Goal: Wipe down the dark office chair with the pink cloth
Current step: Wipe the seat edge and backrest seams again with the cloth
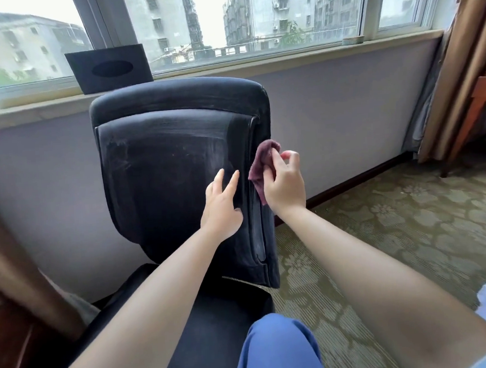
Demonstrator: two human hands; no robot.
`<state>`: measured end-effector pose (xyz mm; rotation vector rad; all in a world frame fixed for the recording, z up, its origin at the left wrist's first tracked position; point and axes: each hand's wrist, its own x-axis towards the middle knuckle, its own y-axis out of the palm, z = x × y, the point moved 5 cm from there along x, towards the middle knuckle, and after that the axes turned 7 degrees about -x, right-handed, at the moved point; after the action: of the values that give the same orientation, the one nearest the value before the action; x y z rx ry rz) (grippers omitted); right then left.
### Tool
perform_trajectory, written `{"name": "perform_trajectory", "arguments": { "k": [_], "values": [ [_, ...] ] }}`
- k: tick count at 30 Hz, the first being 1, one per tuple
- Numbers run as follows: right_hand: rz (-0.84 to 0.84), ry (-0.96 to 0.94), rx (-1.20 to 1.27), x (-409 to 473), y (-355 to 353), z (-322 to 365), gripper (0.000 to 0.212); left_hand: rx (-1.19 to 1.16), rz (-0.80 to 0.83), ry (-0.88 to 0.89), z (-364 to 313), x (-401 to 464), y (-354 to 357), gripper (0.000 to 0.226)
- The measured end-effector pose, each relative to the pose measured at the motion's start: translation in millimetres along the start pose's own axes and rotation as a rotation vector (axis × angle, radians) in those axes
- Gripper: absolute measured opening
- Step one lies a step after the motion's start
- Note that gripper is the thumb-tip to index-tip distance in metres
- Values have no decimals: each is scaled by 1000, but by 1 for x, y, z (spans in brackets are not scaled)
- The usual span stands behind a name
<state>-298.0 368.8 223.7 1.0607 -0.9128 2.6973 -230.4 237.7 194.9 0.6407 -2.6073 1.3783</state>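
The dark office chair (164, 166) stands in front of me with its backrest facing me and pale wipe streaks across the upper panel. My left hand (222, 206) lies flat with straight fingers on the right part of the backrest. My right hand (283, 182) pinches the pink cloth (260, 165) and holds it against the backrest's right side edge. The cloth hangs bunched between my fingers and the chair. My knee in blue trousers (277, 349) rests at the seat's front.
A window sill (257, 63) runs behind the chair, with a black tissue box (109, 68) on it. Brown curtains (468, 64) and a wooden chair (479, 118) stand at the right. Patterned carpet (395, 220) spreads to the right. Dark wooden furniture (14, 325) is at the left.
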Motion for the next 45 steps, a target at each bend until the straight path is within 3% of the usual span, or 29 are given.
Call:
{"name": "perform_trajectory", "arguments": {
  "k": [7, 10, 12, 15, 17, 19, 23, 25, 28, 33, 35, 41, 45],
  "values": [
    [-164, -97, 0, 1, 34, 9, 34, 49, -66, 109, 15, 20, 3, 83],
    [-177, -42, -22, -26, 62, -6, 39, 19, -52, 112, 25, 26, 9, 81],
    [-92, 33, -22, -55, 83, -27, 38, 5, -54, 102, 30, 29, 12, 79],
    [219, 226, -3, -100, 106, -57, 40, -5, -61, 124, 36, 28, 16, 77],
    [289, 302, 8, -106, 106, -66, 39, -13, -69, 148, 40, 26, 18, 76],
    [203, 325, 53, -89, 92, -56, 36, -39, -80, 164, 41, 24, 20, 76],
    [-129, 190, 215, -27, 58, -10, 34, -107, -102, 191, 45, 18, 24, 75],
    [-186, 168, 224, -8, 55, -1, 33, -111, -100, 219, 49, 14, 26, 73],
    [-187, 155, 194, -38, 76, -13, 41, -112, -89, 233, 54, 12, 28, 74],
    [153, 292, 118, -131, 116, -64, 62, -89, -93, 236, 57, 11, 32, 68],
    [208, 265, 109, -128, 111, -67, 54, -81, -100, 246, 57, 11, 31, 67],
    [-139, 136, 200, -46, 71, -10, 43, -94, -178, 310, 64, 5, 27, 59],
    [-133, 182, 133, -73, 94, -25, 46, -41, -191, 351, 70, 3, 22, 60]
  ]
}}
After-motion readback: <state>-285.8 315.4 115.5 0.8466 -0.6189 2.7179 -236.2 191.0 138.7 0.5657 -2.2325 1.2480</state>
